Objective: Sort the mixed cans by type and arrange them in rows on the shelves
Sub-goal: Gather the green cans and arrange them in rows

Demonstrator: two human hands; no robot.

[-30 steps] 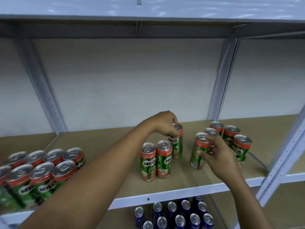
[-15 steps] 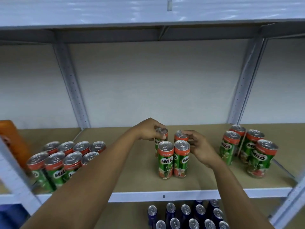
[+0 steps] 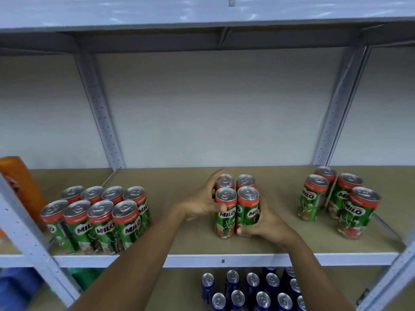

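A tight two-by-two block of green and red Milo cans [image 3: 237, 205] stands upright in the middle of the brown shelf board [image 3: 179, 239]. My left hand [image 3: 202, 203] wraps the block's left side, thumb across the front-left can, fingers behind the back-left can. My right hand [image 3: 262, 223] cups the right side and lower front of the front-right can. At the left stands a group of several Milo cans [image 3: 98, 218] in two rows. Another cluster of several Milo cans [image 3: 339, 200] stands at the right.
Several blue cans [image 3: 253, 290] stand on the lower shelf under the white front rail [image 3: 222, 260]. An orange object [image 3: 20, 185] sits at the far left. Perforated white uprights [image 3: 101, 115] rise behind, and a slanted post [image 3: 390, 272] crosses the right front corner.
The right hand set its can behind the front-right can and dropped to the block's right side. The left hand slid down to its left side. Both now squeeze the block together.
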